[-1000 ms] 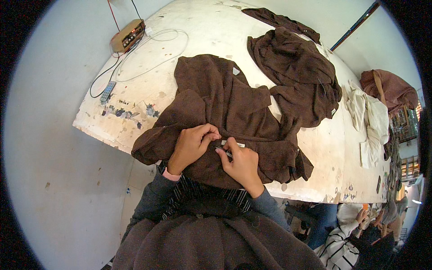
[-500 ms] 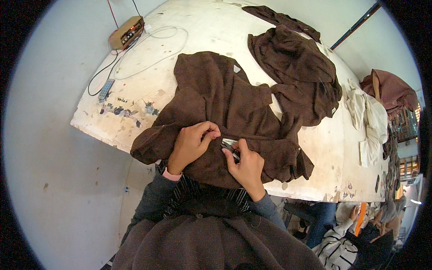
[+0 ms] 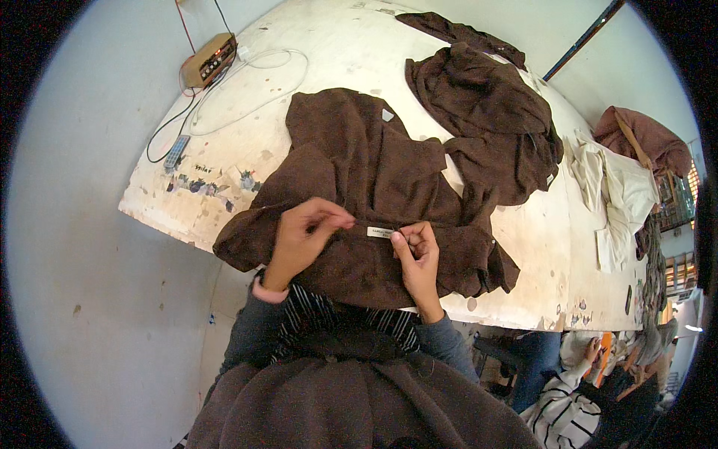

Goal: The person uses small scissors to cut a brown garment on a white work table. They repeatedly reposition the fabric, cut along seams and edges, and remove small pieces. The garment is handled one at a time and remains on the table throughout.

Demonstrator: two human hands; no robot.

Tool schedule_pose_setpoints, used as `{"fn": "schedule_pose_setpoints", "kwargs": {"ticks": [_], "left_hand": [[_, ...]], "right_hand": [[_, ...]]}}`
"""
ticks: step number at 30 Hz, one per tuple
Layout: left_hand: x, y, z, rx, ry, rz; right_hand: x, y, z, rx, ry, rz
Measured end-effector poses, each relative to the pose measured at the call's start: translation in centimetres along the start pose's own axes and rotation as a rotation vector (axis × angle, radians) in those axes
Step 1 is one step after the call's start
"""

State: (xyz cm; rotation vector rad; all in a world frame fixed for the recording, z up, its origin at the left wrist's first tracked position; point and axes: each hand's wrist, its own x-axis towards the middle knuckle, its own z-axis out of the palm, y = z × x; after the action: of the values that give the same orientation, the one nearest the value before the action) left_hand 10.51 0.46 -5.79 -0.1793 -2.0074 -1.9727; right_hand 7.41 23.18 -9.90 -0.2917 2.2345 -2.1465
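A dark brown garment [image 3: 351,157] lies spread in front of me, its near edge hanging toward my lap. Sewn on it near the middle is a small white label [image 3: 379,233]. My left hand [image 3: 303,239] is over the cloth to the left of the label, thumb and forefinger drawn together; anything between them is too small to make out. At the label's right end is my right hand [image 3: 421,262], its fingers curled in and the thumb pressed to the forefinger. The dark thread snips held there earlier do not show now.
More brown garments [image 3: 486,97] lie farther back on the white table [image 3: 523,269]. White cloth [image 3: 609,183] and a reddish-brown bundle [image 3: 651,142] are at the right. A wooden-cased device [image 3: 209,61] with cables and a remote [image 3: 176,152] sit at left. A person [image 3: 565,404] is at lower right.
My right hand has shifted slightly right, and the snips have gone from sight, uncovering more of the label. My left hand has moved a little left, its fingers lifted off the cloth.
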Motion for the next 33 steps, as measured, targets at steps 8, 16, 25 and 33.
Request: {"fn": "schedule_pose_setpoints", "kwargs": {"ticks": [8, 16, 25, 33], "left_hand": [[-10.7, 7.4, -13.1, 0.195, -0.207, -0.574], [-15.6, 8.3, -10.5, 1.154, 0.150, -0.515], [-6.6, 7.0, -0.8, 0.908, -0.045, 0.241], [-5.5, 2.6, -1.7, 1.002, -0.074, 0.151]], "right_hand": [[-0.3, -1.5, -0.4, 0.189, 0.001, 0.009], [-0.5, -1.7, -0.2, 0.227, 0.034, -0.042], [-0.2, -1.3, -0.7, 0.371, 0.107, -0.094], [-0.2, -1.0, -0.3, 0.372, 0.075, -0.106]]}}
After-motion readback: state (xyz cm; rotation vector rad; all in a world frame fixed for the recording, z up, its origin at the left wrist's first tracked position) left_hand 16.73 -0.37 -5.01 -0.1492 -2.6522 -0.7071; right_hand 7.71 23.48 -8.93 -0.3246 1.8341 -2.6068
